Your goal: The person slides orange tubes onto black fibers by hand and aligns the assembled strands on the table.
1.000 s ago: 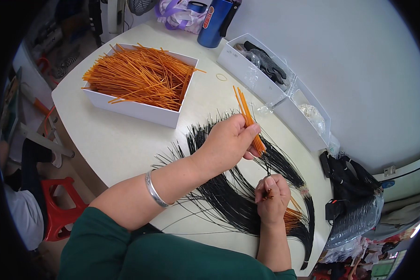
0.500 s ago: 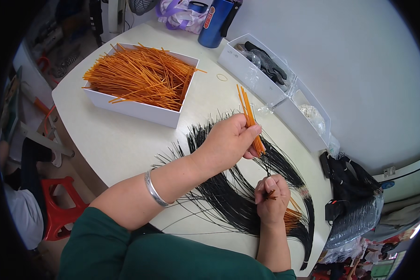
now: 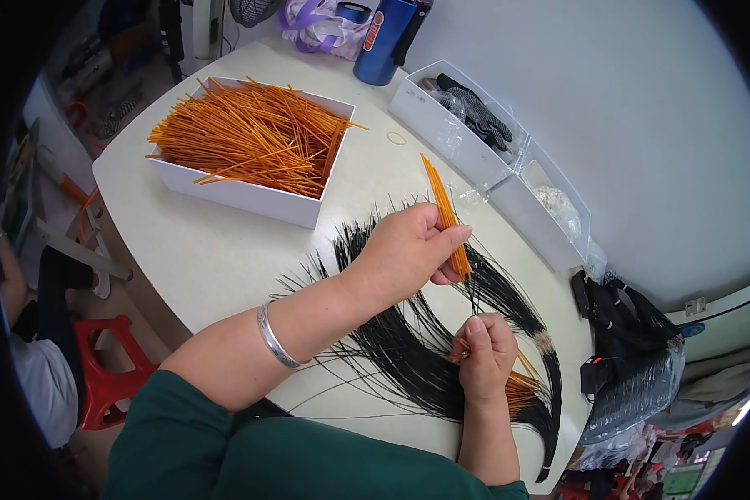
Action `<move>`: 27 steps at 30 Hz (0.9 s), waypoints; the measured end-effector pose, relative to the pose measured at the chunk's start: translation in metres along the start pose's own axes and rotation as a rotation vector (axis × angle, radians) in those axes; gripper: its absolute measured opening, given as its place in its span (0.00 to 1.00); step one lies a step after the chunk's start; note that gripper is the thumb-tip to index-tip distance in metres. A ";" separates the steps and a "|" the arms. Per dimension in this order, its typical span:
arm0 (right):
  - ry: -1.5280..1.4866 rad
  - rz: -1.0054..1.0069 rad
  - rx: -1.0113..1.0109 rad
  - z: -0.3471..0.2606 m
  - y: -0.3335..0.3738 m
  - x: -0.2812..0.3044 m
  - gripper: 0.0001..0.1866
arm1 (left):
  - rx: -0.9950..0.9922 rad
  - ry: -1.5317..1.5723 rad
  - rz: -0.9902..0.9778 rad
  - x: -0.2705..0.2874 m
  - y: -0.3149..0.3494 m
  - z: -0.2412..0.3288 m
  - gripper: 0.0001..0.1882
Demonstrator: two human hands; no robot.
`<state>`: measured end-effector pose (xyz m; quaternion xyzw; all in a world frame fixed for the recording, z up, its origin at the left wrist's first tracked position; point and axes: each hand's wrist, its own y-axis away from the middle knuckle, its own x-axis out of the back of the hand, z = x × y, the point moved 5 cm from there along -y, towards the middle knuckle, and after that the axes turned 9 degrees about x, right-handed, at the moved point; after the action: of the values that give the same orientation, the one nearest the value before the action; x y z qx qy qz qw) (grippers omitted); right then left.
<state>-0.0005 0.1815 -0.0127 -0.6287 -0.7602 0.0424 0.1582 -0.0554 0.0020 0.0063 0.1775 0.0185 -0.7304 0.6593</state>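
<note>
My left hand [image 3: 412, 246], with a silver bangle on the wrist, is closed round a small bundle of thin orange tubes [image 3: 442, 196] held upright. From the bundle's lower end a few black wires [image 3: 472, 296] run down to my right hand [image 3: 486, 354]. That hand is pinched shut on them, thumb on top, and orange ends [image 3: 460, 350] poke out beside its fingers. Beneath both hands a thick, curved bunch of black wires [image 3: 408, 358] lies on the table. More orange tubes [image 3: 522, 392] show beside my right wrist, partly hidden by it.
A white box [image 3: 242, 196] heaped with orange tubes stands at the left of the table [image 3: 225, 250]. At the back are a blue flask [image 3: 383, 46], a rubber band [image 3: 397, 138] and white trays [image 3: 508, 179] holding a dark glove [image 3: 475, 108]. A red stool [image 3: 112, 371] stands left.
The orange tubes in my left hand are gathered into a tighter bundle. My right hand has turned slightly, its thumb now upright, and the orange ends there point more to the left.
</note>
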 end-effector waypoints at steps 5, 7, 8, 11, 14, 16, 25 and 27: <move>0.003 -0.008 -0.018 0.001 0.000 0.001 0.11 | 0.003 -0.020 -0.025 -0.003 0.000 -0.002 0.14; -0.006 -0.007 -0.032 0.001 0.000 0.000 0.11 | 0.013 -0.006 -0.030 -0.004 -0.001 -0.004 0.14; -0.001 -0.018 -0.029 0.002 -0.001 0.000 0.11 | 0.022 0.008 -0.033 -0.004 -0.001 -0.005 0.14; 0.013 0.005 -0.035 0.003 -0.001 -0.002 0.12 | 0.047 -0.022 -0.039 -0.006 0.001 -0.004 0.13; 0.025 0.054 -0.044 0.003 -0.001 -0.001 0.12 | 0.071 -0.031 -0.049 -0.007 0.001 -0.005 0.12; 0.027 0.071 -0.044 0.001 -0.003 -0.002 0.12 | 0.073 -0.038 -0.052 -0.007 0.001 -0.006 0.12; 0.056 0.140 0.050 0.001 -0.003 0.004 0.12 | 0.085 0.007 -0.066 -0.008 -0.002 -0.012 0.13; -0.123 0.131 0.100 0.001 -0.004 0.002 0.11 | 0.133 0.042 -0.045 -0.007 -0.003 -0.013 0.13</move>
<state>-0.0048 0.1826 -0.0122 -0.6646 -0.7227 0.1292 0.1394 -0.0549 0.0128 -0.0048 0.2357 -0.0124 -0.7408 0.6289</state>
